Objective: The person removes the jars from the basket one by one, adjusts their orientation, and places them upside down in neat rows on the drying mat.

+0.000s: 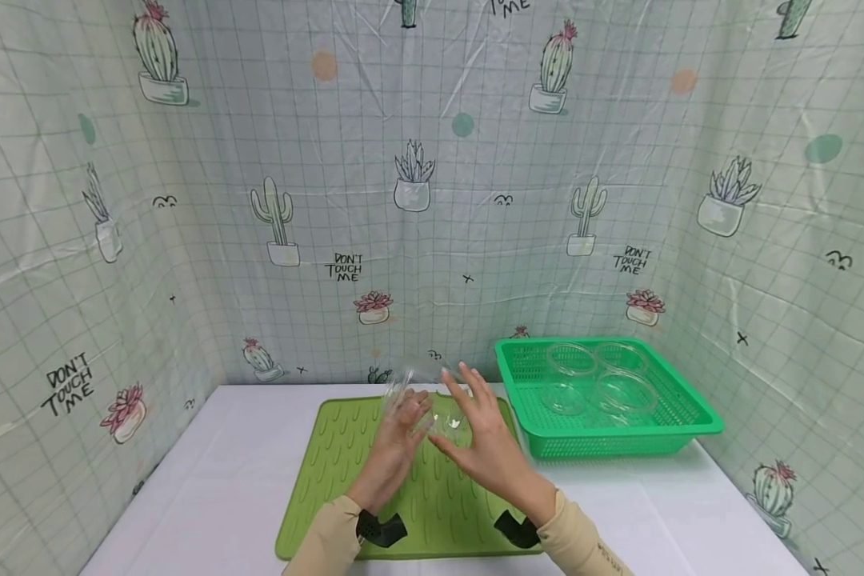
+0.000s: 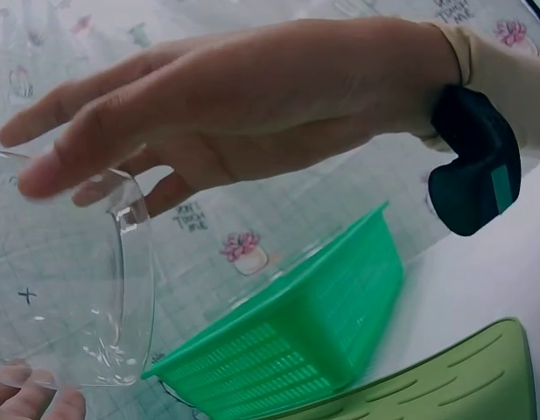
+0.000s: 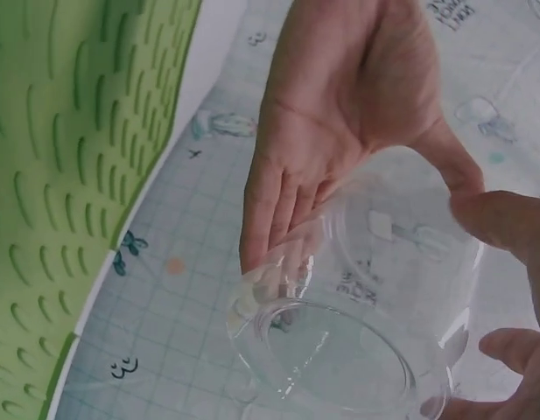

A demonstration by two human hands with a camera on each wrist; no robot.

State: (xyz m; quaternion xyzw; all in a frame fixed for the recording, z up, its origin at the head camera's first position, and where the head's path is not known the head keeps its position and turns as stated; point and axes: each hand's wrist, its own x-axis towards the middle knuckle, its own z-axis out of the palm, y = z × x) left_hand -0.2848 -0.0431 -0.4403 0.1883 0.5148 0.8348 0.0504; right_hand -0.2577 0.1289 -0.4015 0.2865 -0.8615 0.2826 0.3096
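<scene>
A clear glass bowl is held tilted above the green mat. My left hand grips it, with thumb and fingers at its edge in the left wrist view. Spread wide, my right hand stands on the bowl's other side. In the right wrist view its fairly straight fingers lie along the bowl, partly seen through it. The right thumb reaches close to the left thumb. Glare and transparency blur exactly where each finger touches.
A green plastic basket stands at the right on the white table. Several clear glass bowls sit inside it. A cactus-print sheet hangs behind and at both sides.
</scene>
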